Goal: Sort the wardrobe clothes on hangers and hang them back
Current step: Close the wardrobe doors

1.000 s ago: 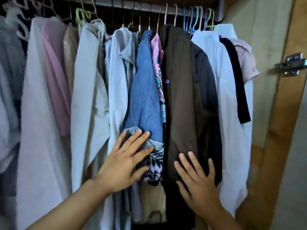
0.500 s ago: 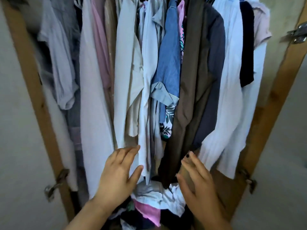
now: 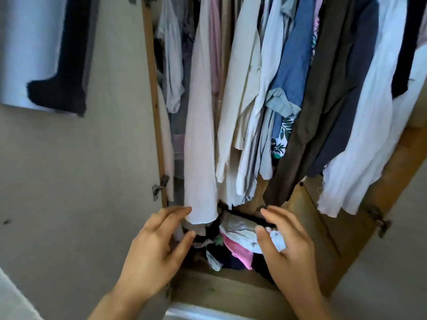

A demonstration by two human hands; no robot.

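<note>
You see hanging clothes: pale pink dress, cream shirt, blue denim shirt, olive-brown jacket, navy garment, white shirt, leaf-print top. Bright pink cloth in pile below.

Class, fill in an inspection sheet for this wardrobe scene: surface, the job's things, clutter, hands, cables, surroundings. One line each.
Surface: wooden wardrobe floor, bare at the front edge.
Job's things: hanging clothes packed side by side, among them a pale pink garment, a blue shirt, a brown garment and a white garment; hangers out of view.
Clutter: loose pile of crumpled clothes at the bottom, pink and white pieces on top.
Hands: left hand open below the pale pink hem; right hand open over the pile; neither grips anything.
Cables: nothing seen.
Surroundings: grey door on the left with a hinge; dark-and-white cloth in front of it.
</note>
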